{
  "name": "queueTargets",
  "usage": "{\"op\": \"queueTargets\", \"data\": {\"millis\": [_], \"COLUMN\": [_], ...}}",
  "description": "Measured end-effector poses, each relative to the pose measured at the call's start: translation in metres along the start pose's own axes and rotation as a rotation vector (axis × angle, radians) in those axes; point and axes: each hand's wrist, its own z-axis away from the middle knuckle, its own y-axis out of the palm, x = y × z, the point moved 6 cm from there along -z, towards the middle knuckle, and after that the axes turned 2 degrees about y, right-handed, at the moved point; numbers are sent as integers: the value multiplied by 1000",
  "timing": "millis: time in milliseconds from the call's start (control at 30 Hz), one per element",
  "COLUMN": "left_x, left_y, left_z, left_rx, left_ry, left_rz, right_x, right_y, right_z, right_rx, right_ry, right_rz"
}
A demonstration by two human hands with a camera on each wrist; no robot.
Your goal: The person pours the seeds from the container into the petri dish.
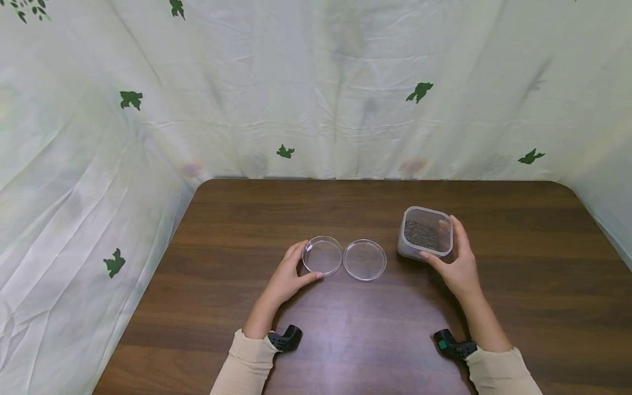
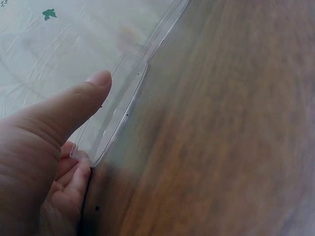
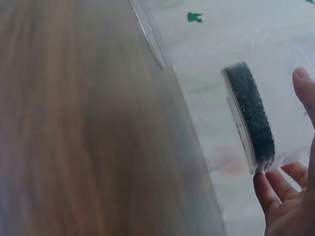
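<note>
My left hand point(image 1: 290, 277) holds a clear round petri dish point(image 1: 322, 272) on the table, its thumb at the near rim and its fingers round the left side. In the left wrist view the thumb point(image 2: 101, 81) lies in front of the dish's clear wall point(image 2: 118, 110). Just to the right, a second petri dish piece point(image 1: 365, 278) lies flat beside the first. My right hand point(image 1: 460, 269) grips a clear plastic container point(image 1: 410, 249) by its right side, raised a little off the table. Dark fine grains point(image 3: 251, 110) cover the container's bottom.
The brown wooden table point(image 1: 355, 340) has rounded far corners. A pale curtain point(image 1: 316, 82) with green leaf-like shapes hangs behind it and along its sides. A black device point(image 1: 286, 338) sits on the left wrist, another device point(image 1: 454, 345) on the right.
</note>
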Motion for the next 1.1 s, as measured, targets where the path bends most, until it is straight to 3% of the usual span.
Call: {"op": "queueTargets", "data": {"millis": [400, 700, 900, 1100], "left_x": [2, 1, 1, 1], "left_y": [0, 0, 1, 1], "left_z": [0, 0, 0, 1], "left_rx": [8, 18, 13, 10], "left_ry": [5, -3, 3, 2], "left_rz": [-21, -22, -23, -25], "right_x": [12, 45, 37, 28], "right_y": [23, 43, 57, 73], "right_z": [-1, 1, -2, -4], "right_rx": [16, 21, 44, 66], "right_ry": [-2, -70, -106, -83], "right_rz": [26, 29, 53, 57]}}
